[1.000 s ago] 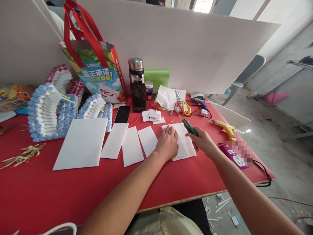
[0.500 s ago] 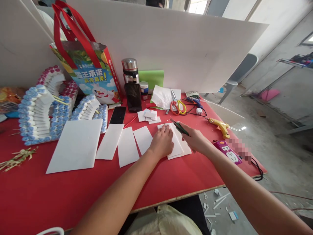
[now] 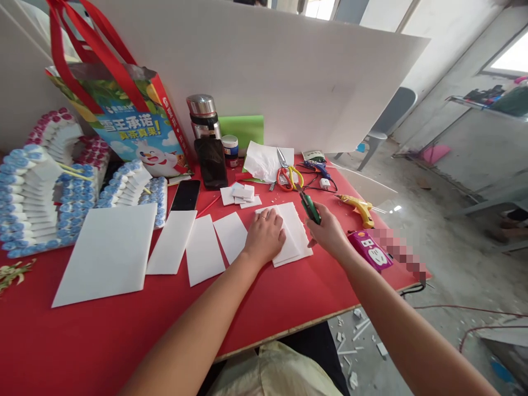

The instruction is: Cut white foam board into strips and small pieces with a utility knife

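From here I see the left hand (image 3: 266, 234) lying flat, fingers nearly together, on a stack of white boards (image 3: 295, 228) set back from the near edge of the red surface (image 3: 103, 346). The right hand (image 3: 325, 228) is clamped round a green cutter (image 3: 310, 208), blade towards the far edge. A yellow glue gun (image 3: 363, 212) lies by the right edge, a purple power strip (image 3: 371, 250) closer to the near right corner.

The bare left arm (image 3: 193, 316) extends forward to the left hand (image 3: 265, 236), palm down with its fingers (image 3: 270, 219) slightly bent. The right arm (image 3: 404, 319), also bare, slants in from the lower right; the right hand (image 3: 329, 230) is curled in a grip, apart from the left.
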The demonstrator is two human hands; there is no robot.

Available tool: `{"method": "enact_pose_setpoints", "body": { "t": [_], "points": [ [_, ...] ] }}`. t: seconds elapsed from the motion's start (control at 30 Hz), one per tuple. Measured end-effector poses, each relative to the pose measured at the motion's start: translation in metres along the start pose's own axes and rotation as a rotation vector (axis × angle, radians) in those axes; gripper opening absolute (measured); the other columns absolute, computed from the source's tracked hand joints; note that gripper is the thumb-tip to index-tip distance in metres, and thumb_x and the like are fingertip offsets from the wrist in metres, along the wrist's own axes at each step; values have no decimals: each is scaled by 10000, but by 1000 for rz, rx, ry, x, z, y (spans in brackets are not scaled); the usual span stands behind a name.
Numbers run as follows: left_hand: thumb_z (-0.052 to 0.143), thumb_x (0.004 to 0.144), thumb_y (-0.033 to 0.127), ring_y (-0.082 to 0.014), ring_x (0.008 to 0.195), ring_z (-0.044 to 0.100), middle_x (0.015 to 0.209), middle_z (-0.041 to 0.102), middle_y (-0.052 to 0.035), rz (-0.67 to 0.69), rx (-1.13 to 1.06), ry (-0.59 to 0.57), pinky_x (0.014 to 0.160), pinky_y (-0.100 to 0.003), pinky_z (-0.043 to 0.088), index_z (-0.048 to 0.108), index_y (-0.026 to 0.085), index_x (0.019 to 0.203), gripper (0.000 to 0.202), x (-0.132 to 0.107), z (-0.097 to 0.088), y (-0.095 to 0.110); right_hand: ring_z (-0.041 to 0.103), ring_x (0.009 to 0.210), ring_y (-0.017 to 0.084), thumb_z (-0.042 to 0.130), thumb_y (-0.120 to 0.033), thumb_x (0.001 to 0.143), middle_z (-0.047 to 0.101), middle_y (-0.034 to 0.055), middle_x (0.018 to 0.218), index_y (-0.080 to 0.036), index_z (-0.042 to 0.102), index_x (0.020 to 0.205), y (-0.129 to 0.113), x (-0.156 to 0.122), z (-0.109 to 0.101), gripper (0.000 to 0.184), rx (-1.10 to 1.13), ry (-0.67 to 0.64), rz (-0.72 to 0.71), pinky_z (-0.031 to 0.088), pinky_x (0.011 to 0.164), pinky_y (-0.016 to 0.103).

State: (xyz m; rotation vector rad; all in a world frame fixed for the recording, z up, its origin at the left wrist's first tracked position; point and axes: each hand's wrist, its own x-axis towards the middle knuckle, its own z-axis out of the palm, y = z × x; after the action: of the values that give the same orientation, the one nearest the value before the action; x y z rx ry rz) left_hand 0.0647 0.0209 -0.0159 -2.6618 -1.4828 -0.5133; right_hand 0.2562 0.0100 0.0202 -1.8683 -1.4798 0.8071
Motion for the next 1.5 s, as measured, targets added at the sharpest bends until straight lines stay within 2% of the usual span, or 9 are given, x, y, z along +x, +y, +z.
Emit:
{"method": "enact_pose_setpoints", "body": {
  "t": [0.17,0.27,0.37,0.5,0.6,0.7,1.1,1.27,1.5],
  "points": [
    [442,956,301,-342,1291,473,1389,542,-189,-12,-24,11,1065,-485,399,599,132,1169,314,0,3,1,555,523,144,636,-369,768,631,0,721,-182,602,988,22,-1,6,290,-179,74,62,403,507,249],
    [438,958,299,-347,1288,474,1375,548,-189,-20,-10,14,1066,-487,398,602,133,1167,313,1,3,1,555,580,162,683,-401,717,614,4,671,-191,590,828,31,5,8,255,-230,72,71,370,517,246],
    [441,959,299,-351,1288,476,1373,550,-188,-24,2,19,1075,-493,389,597,133,1179,317,2,3,2,528,530,149,686,-381,711,572,-23,578,-197,586,787,33,11,10,223,-148,42,68,350,489,235],
    [458,955,299,-346,1291,476,1385,545,-189,-21,-7,32,1078,-494,391,590,123,1187,319,0,5,1,446,394,121,697,-358,715,476,-60,440,-207,540,720,35,12,10,217,153,-2,109,335,416,238],
    [472,954,306,-339,1305,470,1395,542,-183,-21,2,44,1082,-488,390,584,124,1196,324,0,6,1,401,348,105,720,-349,711,442,-79,410,-215,518,712,37,11,8,243,376,-28,114,326,374,238],
    [473,956,307,-333,1317,464,1402,541,-183,-19,7,45,1091,-489,386,576,124,1214,333,-1,7,1,391,337,95,731,-340,712,443,-81,404,-213,510,704,38,10,9,255,450,-26,108,308,354,229],
    [486,947,308,-334,1308,472,1395,549,-180,-15,9,45,1092,-473,386,586,113,1203,337,-1,6,1,401,317,85,707,-357,755,456,-83,398,-203,529,727,35,8,10,237,446,-29,115,317,347,212],
    [492,943,307,-332,1297,485,1398,546,-186,-14,-2,40,1084,-476,397,592,123,1179,315,-1,6,0,424,325,94,669,-374,776,534,-58,469,-205,556,777,38,12,12,203,473,-43,103,347,336,226],
    [471,952,296,-341,1320,475,1405,538,-203,-18,33,19,1089,-473,398,595,98,1193,336,0,5,3,434,303,110,674,-328,751,470,-91,393,-221,509,765,36,9,11,197,389,-29,103,361,344,223]
  ]
}}
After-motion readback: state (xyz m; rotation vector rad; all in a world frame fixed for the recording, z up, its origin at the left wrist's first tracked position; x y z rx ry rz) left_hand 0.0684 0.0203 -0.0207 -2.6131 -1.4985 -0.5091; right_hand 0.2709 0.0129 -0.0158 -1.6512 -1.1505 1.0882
